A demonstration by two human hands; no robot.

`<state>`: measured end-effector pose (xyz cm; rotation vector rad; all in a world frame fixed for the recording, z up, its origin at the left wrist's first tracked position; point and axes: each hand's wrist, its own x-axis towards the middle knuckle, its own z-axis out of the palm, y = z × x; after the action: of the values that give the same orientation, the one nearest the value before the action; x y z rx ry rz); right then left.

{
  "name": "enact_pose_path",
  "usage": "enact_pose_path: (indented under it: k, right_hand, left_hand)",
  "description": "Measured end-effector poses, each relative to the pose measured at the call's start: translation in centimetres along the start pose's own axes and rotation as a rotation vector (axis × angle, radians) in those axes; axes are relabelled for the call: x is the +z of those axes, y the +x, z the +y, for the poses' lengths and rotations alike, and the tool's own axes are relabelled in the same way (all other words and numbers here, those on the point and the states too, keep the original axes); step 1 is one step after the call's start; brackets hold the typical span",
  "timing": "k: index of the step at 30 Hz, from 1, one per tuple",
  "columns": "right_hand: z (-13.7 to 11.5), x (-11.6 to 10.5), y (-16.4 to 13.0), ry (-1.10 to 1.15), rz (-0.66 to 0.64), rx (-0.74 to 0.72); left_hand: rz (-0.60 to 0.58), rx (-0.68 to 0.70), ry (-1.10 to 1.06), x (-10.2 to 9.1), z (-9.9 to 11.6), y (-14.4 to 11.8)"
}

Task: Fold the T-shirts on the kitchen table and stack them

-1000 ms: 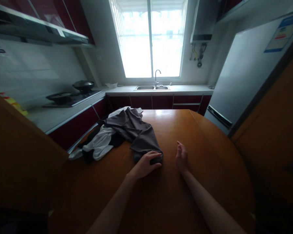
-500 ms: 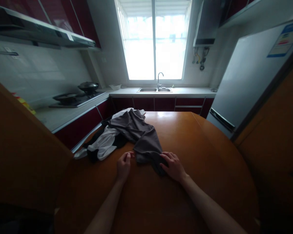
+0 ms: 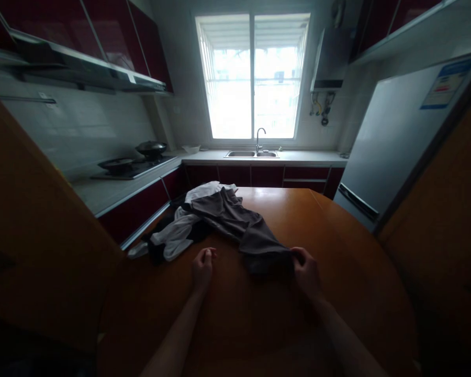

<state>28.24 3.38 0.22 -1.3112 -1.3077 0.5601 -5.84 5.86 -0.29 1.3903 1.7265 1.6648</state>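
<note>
Left hand: fingers curled in loosely, thumb uppermost
Right hand: fingers bent in a pinch, back of hand outward
Left forearm: bare, extended forward, slanting inward
Right forearm: bare, slanting inward too
Spacing: hands well apart

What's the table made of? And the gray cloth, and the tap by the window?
Table: looks like wood or wood veneer, glossy, because it's orange-brown with a bright reflection. Gray cloth: matte fabric, since it drapes in soft folds towards the right hand; which fibre, I can't tell. Tap: probably polished metal, being silvery, though it's small here.
</note>
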Motion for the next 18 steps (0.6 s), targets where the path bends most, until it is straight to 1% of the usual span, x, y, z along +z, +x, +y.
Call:
enact_pose_path:
  k: [3, 5, 7, 9, 11, 14, 16, 18]
  right_hand:
    - [2.5, -5.3, 1.0, 0.115, 0.153, 0.181]
    - [4.3, -8.8, 1.1, 0.149, 0.262, 0.313]
    - [5.7, -11.6, 0.7, 0.084, 0.377, 0.363]
    - [6.4, -13.4, -0.2, -0.069, 0.442, 0.323]
    - [6.5, -14.1, -1.2, -0.254, 0.445, 0.214]
    - [5.5, -13.6, -2.6, -0.482, 0.368, 0.0]
    - [4.8, -12.8, -3.1, -0.576, 0.29, -0.104]
    - [4.3, -11.9, -3.5, -0.636, 0.21, -0.162]
  left_hand:
    - [0.008, 0.016, 0.007, 0.0, 0.0, 0.0]
    - [0.002, 0.033, 0.018, 0.1, 0.1, -0.1]
    - [-0.012, 0.054, 0.03, 0.4, 0.2, -0.2]
    - [-0.033, 0.074, 0.053, 0.9, 0.2, -0.3]
    - [-0.046, 0.106, 0.103, 1.4, 0.0, 0.0]
    - [-0.046, 0.237, 0.279, 1.6, -0.1, 1.1]
    - [-0.057, 0.331, 0.445, 1.1, -0.1, 2.3]
    - [-0.068, 0.366, 0.627, 0.2, -0.1, 3.6]
